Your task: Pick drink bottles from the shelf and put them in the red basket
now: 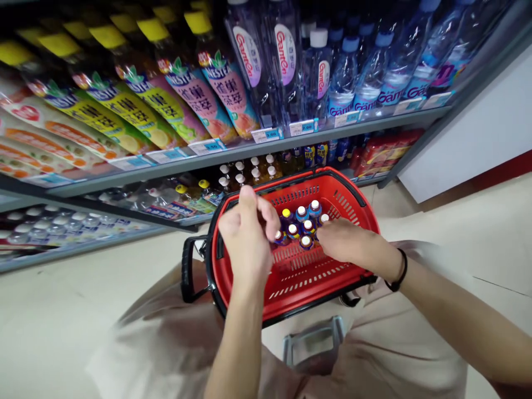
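Observation:
A red shopping basket (361,216) with a black rim stands in front of me, and a cluster of small dark bottles (307,226) is upright in it. Most have white caps; one has a yellow cap (286,213). My right hand (347,241) reaches over the right side of the basket, its fingers closed at a white-capped small bottle (324,219) at the cluster's edge. Over the basket's left part is my left hand (249,238), thumb up and fingers curled in. Its palm side is hidden, so I cannot tell whether it holds anything.
Ahead, a shelf (233,148) carries yellow-capped tea bottles (183,83) and water bottles (286,61). White-capped bottles (248,170) and red packs (384,152) stand lower. The basket's black handle (189,271) hangs left. Between my legs is a grey stool-like frame (313,335).

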The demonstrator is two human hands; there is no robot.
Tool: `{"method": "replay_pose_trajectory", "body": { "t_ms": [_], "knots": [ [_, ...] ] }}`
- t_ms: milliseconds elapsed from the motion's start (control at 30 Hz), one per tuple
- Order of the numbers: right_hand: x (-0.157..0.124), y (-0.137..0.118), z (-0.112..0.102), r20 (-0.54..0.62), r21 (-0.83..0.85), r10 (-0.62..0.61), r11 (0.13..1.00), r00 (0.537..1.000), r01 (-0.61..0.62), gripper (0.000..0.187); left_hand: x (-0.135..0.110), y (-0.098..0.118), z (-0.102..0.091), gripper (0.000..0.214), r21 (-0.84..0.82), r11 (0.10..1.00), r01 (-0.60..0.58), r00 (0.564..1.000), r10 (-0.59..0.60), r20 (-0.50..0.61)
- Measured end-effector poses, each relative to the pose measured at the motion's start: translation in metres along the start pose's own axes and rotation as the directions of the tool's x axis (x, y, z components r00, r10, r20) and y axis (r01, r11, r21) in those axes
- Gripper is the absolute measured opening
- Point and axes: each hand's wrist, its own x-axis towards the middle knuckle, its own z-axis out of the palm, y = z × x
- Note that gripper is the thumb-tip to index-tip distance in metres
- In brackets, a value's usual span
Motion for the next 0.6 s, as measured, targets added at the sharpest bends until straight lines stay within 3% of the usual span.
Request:
{"method": "replay_pose_trajectory", "body": {
  "t_ms": [67,100,233,433,533,600],
  "knots": [
    [-0.003,-0.001,0.002,-0.015,0.023,0.006,1.000,1.000,-0.005,0.031,0.050,-0.040,-0.010,0.049,0.250,0.967,0.046,0.999,-0.044,-0.013],
    [-0.004,-0.002,0.003,-0.023,0.033,-0.002,0.999,1.000,0.003,0.032,0.074,-0.061,-0.014,0.047,0.444,0.891,0.096,0.994,-0.112,0.010],
    [-0.010,-0.011,0.003,-0.027,0.071,-0.034,0.997,0.999,0.035,0.031,0.148,-0.123,-0.022,0.024,0.678,0.729,0.096,0.978,-0.194,0.070],
    [-0.019,-0.016,-0.006,0.021,0.095,-0.029,0.995,0.999,0.026,0.031,0.211,-0.156,-0.009,0.012,0.924,0.382,0.020,0.963,-0.255,0.085],
    [-0.020,-0.014,-0.010,0.019,0.100,-0.025,0.995,1.000,0.023,0.033,0.234,-0.167,0.006,0.022,0.974,0.225,0.008,0.936,-0.345,0.072],
    [-0.015,-0.012,-0.011,0.036,0.104,-0.019,0.994,0.999,0.015,0.031,0.246,-0.175,0.015,0.026,0.986,0.167,-0.010,0.908,-0.411,0.079]
  ]
}}
